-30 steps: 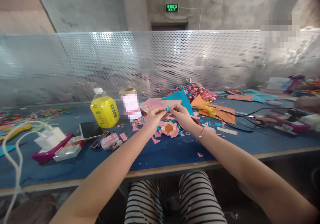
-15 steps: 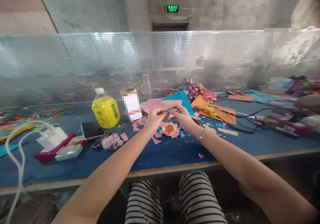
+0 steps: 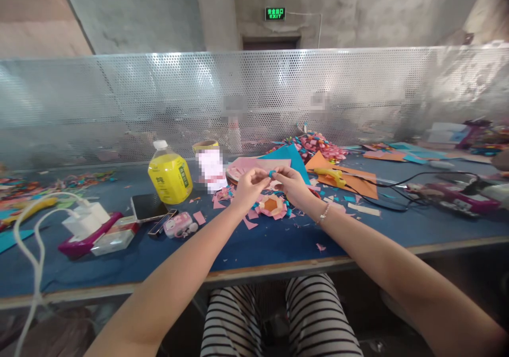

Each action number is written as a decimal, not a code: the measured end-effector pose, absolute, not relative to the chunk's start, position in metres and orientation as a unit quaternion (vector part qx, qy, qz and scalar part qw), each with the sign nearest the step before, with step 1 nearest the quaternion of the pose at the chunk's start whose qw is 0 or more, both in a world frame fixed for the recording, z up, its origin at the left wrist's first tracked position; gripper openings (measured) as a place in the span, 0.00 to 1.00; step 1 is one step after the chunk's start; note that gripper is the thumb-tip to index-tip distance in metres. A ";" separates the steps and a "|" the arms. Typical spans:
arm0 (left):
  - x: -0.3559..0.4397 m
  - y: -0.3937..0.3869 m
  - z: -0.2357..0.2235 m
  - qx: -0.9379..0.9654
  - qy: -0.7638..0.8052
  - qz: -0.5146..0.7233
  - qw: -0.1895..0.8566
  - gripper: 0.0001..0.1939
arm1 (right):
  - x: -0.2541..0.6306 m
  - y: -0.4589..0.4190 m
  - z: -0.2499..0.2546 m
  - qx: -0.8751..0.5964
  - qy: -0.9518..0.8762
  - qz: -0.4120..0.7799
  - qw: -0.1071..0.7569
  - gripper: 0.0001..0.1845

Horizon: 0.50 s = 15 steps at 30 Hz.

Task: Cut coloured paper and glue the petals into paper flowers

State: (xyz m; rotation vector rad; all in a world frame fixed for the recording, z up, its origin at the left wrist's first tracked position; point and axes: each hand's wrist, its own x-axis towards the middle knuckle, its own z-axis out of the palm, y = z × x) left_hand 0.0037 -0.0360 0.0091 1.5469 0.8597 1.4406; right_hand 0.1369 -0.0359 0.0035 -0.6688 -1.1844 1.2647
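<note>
A: Notice any change at the fingertips?

B: Yes, more of the small blue piece [image 3: 272, 173] on show now. Too small for reading its exact folds, though.

A: Held in which hand?

B: In both, apparently. See the left hand [image 3: 250, 188] closed in a pinch at the left side, and the right hand [image 3: 293, 186] pinching from the right with curled fingers. Can't tell which grip to call firmer.

A: And the meaning of that change?

B: Probably just a clearer view between the fingertips, from a slight turn or shift of grip. To judge by the pinch, well under control and not released.

A: Now look lower.

B: On the bench [image 3: 254, 245], just nearer than the fingertips, see a pink paper ring with an orange-brown centre [image 3: 271, 205], among loose scraps.

A: And farther off?

B: Just beyond, a blue sheet [image 3: 296, 160]; at the far side, a heap of folded paper [image 3: 318, 145]. To the right, a yellow tool [image 3: 333, 177] over orange paper; to the left, a yellow bottle [image 3: 170, 179].
</note>
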 end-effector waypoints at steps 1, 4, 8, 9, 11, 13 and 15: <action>0.004 -0.035 0.008 0.632 0.339 0.570 0.401 0.07 | 0.137 -0.036 0.004 -0.288 -0.506 0.548 0.601 0.17; 0.004 -0.033 0.005 0.649 0.331 0.570 0.380 0.08 | 0.136 -0.038 0.003 -0.288 -0.496 0.561 0.597 0.17; 0.005 -0.033 0.003 0.644 0.320 0.587 0.372 0.11 | 0.134 -0.038 0.003 -0.280 -0.494 0.577 0.587 0.16; 0.005 -0.033 0.003 0.644 0.320 0.591 0.365 0.11 | 0.134 -0.037 0.003 -0.277 -0.494 0.578 0.587 0.16; 0.005 -0.035 0.004 0.653 0.327 0.588 0.348 0.09 | 0.134 -0.036 0.002 -0.270 -0.495 0.580 0.589 0.16; 0.005 -0.035 0.004 0.667 0.333 0.575 0.336 0.07 | 0.135 -0.035 0.000 -0.262 -0.493 0.582 0.591 0.15; 0.005 -0.035 0.004 0.675 0.336 0.566 0.333 0.06 | 0.136 -0.034 -0.002 -0.258 -0.492 0.585 0.590 0.14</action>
